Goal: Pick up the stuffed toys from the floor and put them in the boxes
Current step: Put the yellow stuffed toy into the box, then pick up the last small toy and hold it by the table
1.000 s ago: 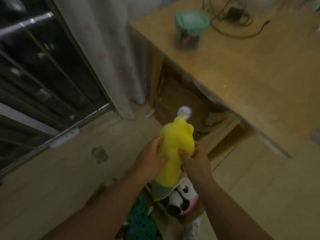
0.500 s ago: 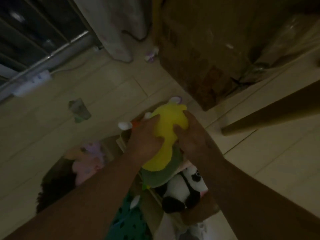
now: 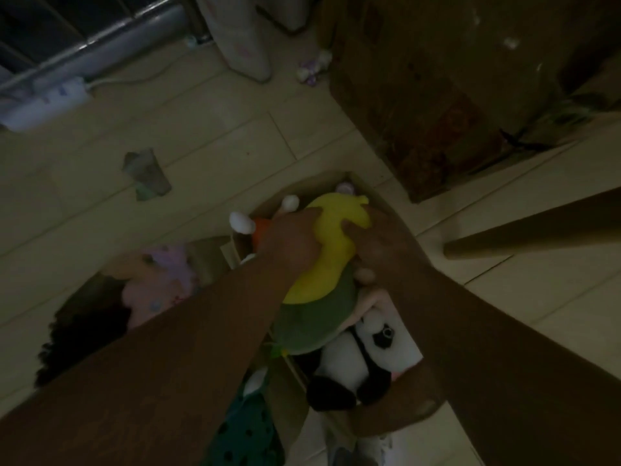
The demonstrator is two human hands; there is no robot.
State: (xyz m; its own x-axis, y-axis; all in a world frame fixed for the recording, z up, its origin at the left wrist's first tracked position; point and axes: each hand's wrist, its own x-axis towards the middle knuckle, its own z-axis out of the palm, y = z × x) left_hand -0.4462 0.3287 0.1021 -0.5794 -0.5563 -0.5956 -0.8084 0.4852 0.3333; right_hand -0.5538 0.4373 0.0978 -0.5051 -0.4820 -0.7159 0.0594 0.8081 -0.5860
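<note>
A yellow and green stuffed toy [image 3: 331,260] lies on top of the other toys in an open cardboard box [image 3: 316,186] on the floor. My left hand [image 3: 290,242] grips its yellow upper part from the left, and my right hand [image 3: 378,245] grips it from the right. A panda toy [image 3: 356,361] sits in the same box just below. White and orange toy parts [image 3: 250,225] poke out at the box's far left corner. A second box to the left holds a pink and purple toy [image 3: 158,284] and something dark and furry [image 3: 80,331].
A large brown cardboard box [image 3: 447,85] stands at the upper right under a desk, with a wooden bar [image 3: 534,223] crossing at the right. A small purple and white toy [image 3: 314,68] lies by the curtain [image 3: 242,35]. A power strip [image 3: 47,102] and a greenish scrap [image 3: 146,173] lie on the tiled floor.
Both hands have lowered the yellow and green toy from chest height down into the box. My view has tilted down from the desk top to the floor.
</note>
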